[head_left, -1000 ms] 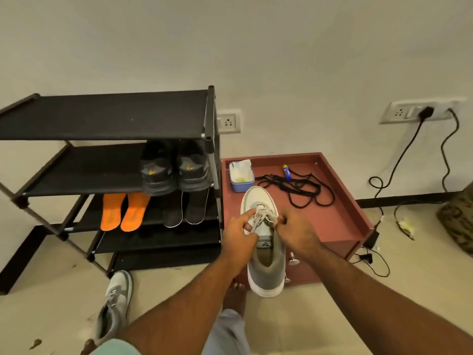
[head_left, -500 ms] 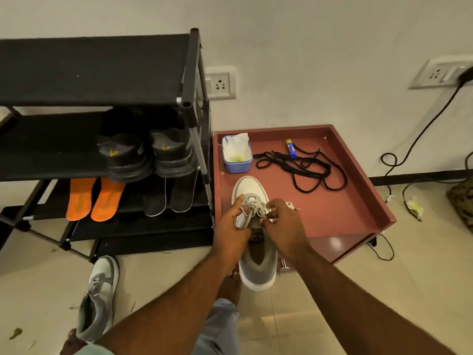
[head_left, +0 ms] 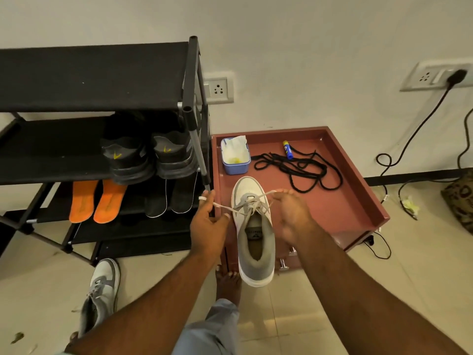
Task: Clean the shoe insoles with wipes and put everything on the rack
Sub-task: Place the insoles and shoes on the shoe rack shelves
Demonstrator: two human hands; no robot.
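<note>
Lace-tying on the grey/white shoe [head_left: 253, 226], both hands pulling lace ends apart.

Left hand [head_left: 208, 224] pinches one lace end out to the left, right hand [head_left: 289, 216] pinches the other to the right; the shoe sits w/ toe over the red tray [head_left: 358, 208], heel overhanging its near edge. Knot looks half-drawn, tho blur on the right fingers makes that hard to confirm. Orange insoles [head_left: 96, 201] already on the rack [head_left: 89, 75], wipes tub [head_left: 235, 156] in tray's far-left corner. Next prob: cinch the knot, then lift the shoe onto a shelf; 2nd shoe [head_left: 101, 293] waits on the floor.
</note>
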